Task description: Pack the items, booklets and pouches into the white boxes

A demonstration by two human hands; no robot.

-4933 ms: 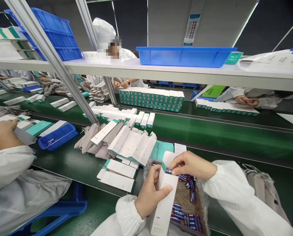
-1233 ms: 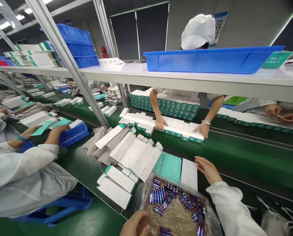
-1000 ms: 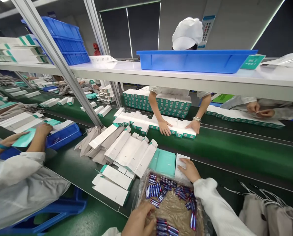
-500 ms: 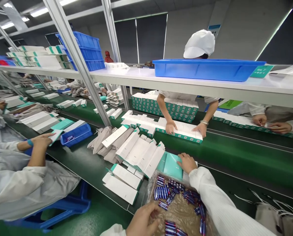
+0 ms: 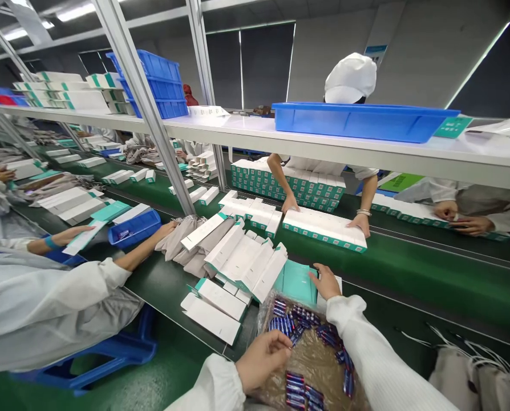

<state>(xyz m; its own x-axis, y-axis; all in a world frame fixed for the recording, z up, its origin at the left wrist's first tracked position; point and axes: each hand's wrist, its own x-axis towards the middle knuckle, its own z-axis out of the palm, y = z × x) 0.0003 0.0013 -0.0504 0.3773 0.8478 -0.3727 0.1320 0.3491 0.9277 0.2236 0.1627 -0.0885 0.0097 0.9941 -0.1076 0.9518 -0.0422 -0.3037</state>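
Observation:
My left hand (image 5: 264,358) hovers over the left side of a plastic-lined box (image 5: 315,365) of blue batteries (image 5: 295,390). Its fingers are curled together, and whatever they might hold is too small to make out. My right hand (image 5: 326,282) rests with spread fingers at the right edge of a stack of teal sheets (image 5: 296,281), just behind the battery box. Left of the sheets lie white cartons (image 5: 242,257), some with open flaps. More white cartons (image 5: 214,314) lie nearer the table's front edge.
Grey pouches (image 5: 186,245) lie left of the cartons. A co-worker's hands reach around a blue bin (image 5: 135,228) at left. Opposite, a person grips a carton row (image 5: 323,228) on the green belt. Overhead runs a shelf (image 5: 238,128) with a blue tray (image 5: 361,121). Corded pouches (image 5: 456,371) lie right.
My left hand has moved up and forward over the batteries, its fingers closing. The person opposite has slid the carton row right, apart from the others. The left co-worker's second hand now reaches the grey pouches.

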